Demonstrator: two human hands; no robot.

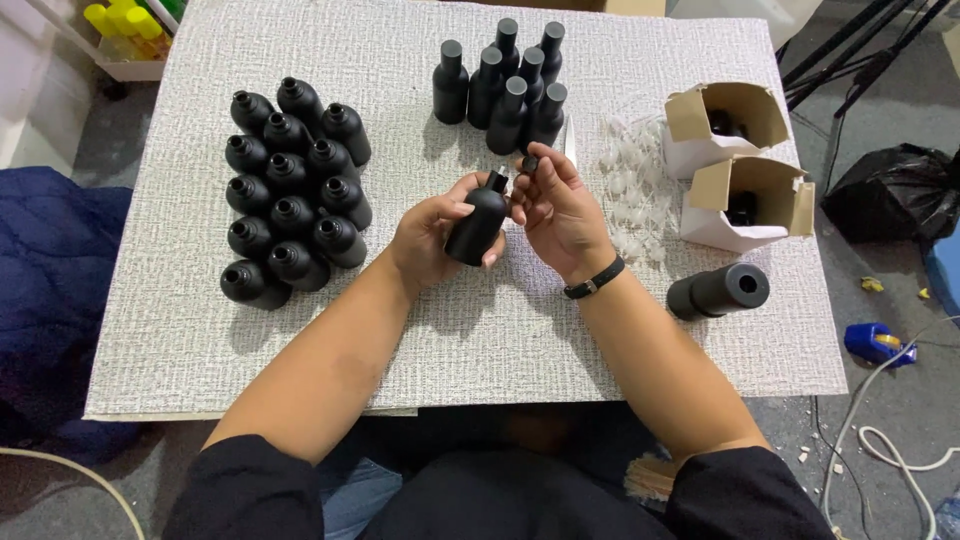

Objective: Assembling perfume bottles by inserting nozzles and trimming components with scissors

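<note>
Your left hand [432, 237] grips a matte black rounded bottle [477, 225], tilted, above the middle of the pale textured mat [300, 350]. Your right hand [558, 212], a black band at its wrist, pinches a small black spray cap [529, 163] just beside the bottle's neck. A black cylinder [718, 291] lies to your right. Farther left stand uncapped black bottles [293, 190]; farthest, capped black bottles [510, 85] and two open cardboard boxes [735, 160].
</note>
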